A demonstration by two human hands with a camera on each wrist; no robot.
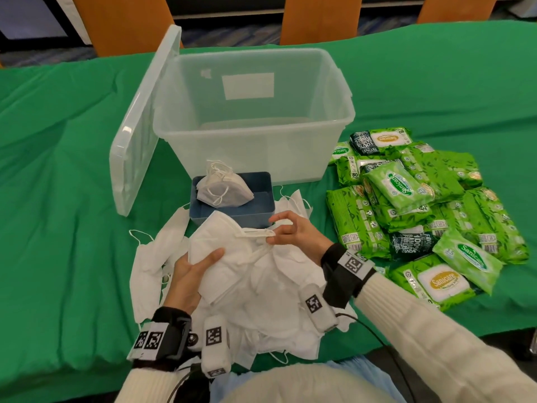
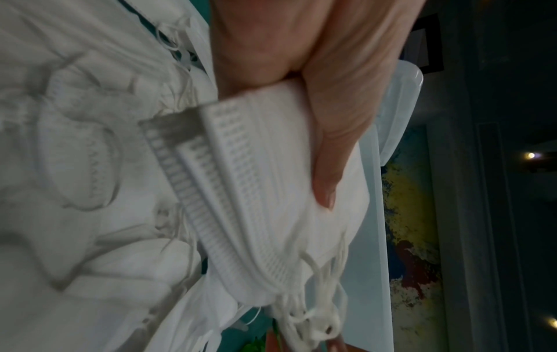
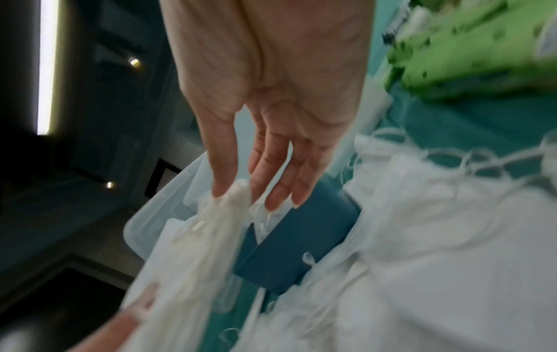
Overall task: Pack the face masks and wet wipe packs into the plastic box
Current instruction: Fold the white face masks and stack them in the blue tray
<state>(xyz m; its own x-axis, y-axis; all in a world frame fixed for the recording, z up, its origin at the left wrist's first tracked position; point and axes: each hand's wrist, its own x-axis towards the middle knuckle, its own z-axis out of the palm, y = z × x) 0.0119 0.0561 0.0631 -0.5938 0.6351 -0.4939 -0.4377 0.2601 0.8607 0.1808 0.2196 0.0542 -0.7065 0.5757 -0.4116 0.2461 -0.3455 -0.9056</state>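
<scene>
My left hand (image 1: 193,267) grips a stack of folded white face masks (image 1: 223,242), thumb on top; the left wrist view shows the thumb (image 2: 331,152) pressed on the stack (image 2: 250,181). My right hand (image 1: 290,231) pinches the stack's ear loops (image 1: 257,233) between thumb and fingers; the same loops (image 3: 232,202) show blurred in the right wrist view. A loose pile of masks (image 1: 270,303) lies beneath both hands. A small blue tray (image 1: 235,196) holds another mask bundle (image 1: 223,187). The clear plastic box (image 1: 252,117) stands empty behind it. Green wet wipe packs (image 1: 421,210) are heaped at the right.
The box's clear lid (image 1: 142,123) leans upright against its left side. A green cloth (image 1: 58,199) covers the table. Wooden chair backs (image 1: 319,16) stand beyond the far edge.
</scene>
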